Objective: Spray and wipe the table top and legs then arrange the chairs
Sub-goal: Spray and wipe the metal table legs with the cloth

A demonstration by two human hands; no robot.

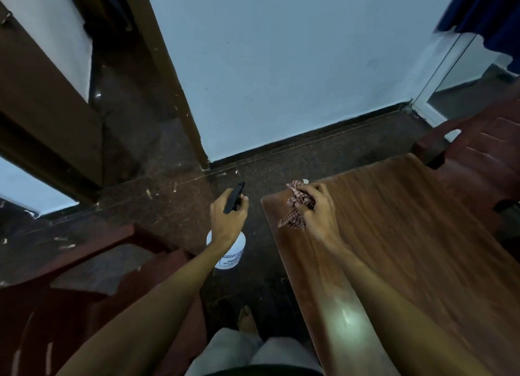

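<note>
Well off to the left of the table stands a dark brown wooden door (pixel 42 116), and a brown wooden door frame (pixel 168 74) rises beside it from the dark speckled stone floor (pixel 157 206). Nearer, just left of the table's left edge with a strip of floor between them, sits a dark red plastic chair (pixel 84 297). Over that strip the person's left hand (pixel 226 221) holds a white plastic spray bottle with a black trigger head (pixel 233 253). Its fingers are wrapped round the neck, the forefinger lies along the trigger, and the nozzle points away towards the pale blue wall (pixel 295 66). The bottle hangs clear of the floor and just beside the table's near-left corner, without touching it. A bare foot (pixel 247 319) shows on the floor below it. Then comes the long wooden table top with a reddish-brown grain (pixel 408 235), which runs away to the right. On its far-left corner the right hand (pixel 319 209) presses down, fingers curled tight over a crumpled red-and-white checked cloth (pixel 294 215). The cloth lies on the table surface and part of it spills out to the left of the knuckles. A pale patch of reflected light (pixel 346 316) sits on the table's left edge, closer to the person. Beyond the table's far-right end stands a second dark red plastic chair (pixel 484 156), drawn up against it.
</note>
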